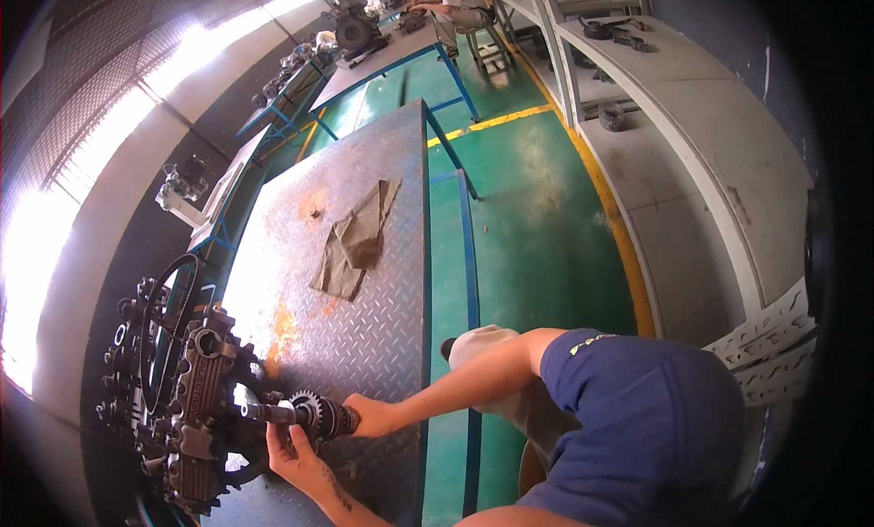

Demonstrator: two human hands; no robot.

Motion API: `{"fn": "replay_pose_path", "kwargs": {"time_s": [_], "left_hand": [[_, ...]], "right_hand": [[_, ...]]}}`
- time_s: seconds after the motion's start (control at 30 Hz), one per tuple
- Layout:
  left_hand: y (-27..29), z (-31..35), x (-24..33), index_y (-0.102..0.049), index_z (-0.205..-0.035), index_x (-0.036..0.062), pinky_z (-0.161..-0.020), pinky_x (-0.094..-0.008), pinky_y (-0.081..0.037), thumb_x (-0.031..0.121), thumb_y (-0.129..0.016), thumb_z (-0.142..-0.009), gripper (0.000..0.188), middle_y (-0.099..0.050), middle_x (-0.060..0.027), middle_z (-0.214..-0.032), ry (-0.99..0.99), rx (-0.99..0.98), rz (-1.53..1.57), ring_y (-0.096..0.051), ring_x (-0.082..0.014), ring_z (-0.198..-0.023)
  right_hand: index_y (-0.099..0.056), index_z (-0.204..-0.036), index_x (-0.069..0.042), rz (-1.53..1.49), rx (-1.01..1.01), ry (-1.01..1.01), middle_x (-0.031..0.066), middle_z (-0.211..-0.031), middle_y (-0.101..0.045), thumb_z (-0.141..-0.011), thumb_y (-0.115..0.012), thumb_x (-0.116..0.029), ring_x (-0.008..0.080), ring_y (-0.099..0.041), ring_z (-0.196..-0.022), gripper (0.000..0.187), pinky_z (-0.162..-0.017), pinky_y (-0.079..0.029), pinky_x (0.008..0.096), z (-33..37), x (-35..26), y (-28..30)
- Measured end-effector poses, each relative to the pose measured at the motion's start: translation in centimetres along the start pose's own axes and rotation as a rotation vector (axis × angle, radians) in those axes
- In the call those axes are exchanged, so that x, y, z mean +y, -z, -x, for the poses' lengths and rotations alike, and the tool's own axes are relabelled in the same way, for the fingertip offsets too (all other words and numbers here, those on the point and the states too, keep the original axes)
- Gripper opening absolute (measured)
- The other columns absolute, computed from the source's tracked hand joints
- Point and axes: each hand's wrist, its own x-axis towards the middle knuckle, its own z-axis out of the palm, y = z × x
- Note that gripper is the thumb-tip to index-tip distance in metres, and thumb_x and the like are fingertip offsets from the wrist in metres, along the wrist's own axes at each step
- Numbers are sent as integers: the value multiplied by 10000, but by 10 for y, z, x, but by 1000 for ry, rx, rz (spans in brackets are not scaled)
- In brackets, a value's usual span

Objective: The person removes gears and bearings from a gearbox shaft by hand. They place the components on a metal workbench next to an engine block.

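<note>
Beside an engine part, I hold a dark gear shaft (314, 416) with a bright toothed gear ring over the near side of the steel table. My right hand (371, 416) is closed around its right end. My left hand (299, 457) is below the shaft's bare left end, thumb and index finger spread, their tips against it; the other fingers are mostly hidden. Left of the shaft stands the engine part, a ribbed metal cylinder head (198, 404). A black belt (173, 331) loops up behind it. Farther along the table lies a crumpled brown cloth (355, 245).
The steel tread-plate table (273, 208) has rust stains and a small dark part (315, 214). White shelving (674, 154) lines the right side, past the green floor (546, 254). At the far end, another person (462, 4) sits at a bench (387, 58) holding machine parts.
</note>
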Motion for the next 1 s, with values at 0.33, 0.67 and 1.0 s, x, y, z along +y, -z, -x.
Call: {"fn": "replay_pose_path", "kwargs": {"time_s": [0.33,0.67,1.0], "left_hand": [[0,2,2,-520,-1134,-102,-805,-294,-459,137,-604,-857,375,-613,-129,-978,13,33,41,-581,-180,-892],[0,4,-4,-467,-1182,-69,-916,-307,-392,76,-613,-808,427,-558,-147,-1109,20,12,119,-532,-201,-1003],[-12,9,-1,-433,-1198,-21,-934,-324,-372,82,-623,-749,499,-537,-144,-1142,13,-47,125,-499,-213,-1034]], "right_hand": [[-624,-880,18,-1,-76,-44,77,-774,-641,-741,-666,-88,82,-520,-716,180,-668,-440,281,3,8,2],[-610,-863,-26,-120,-142,-181,6,-668,-574,-749,-646,-82,60,-498,-602,132,-523,-396,236,9,-11,7],[-602,-825,-12,-117,-140,-130,2,-681,-576,-714,-679,-45,69,-499,-626,139,-543,-401,243,10,-12,10]]}}
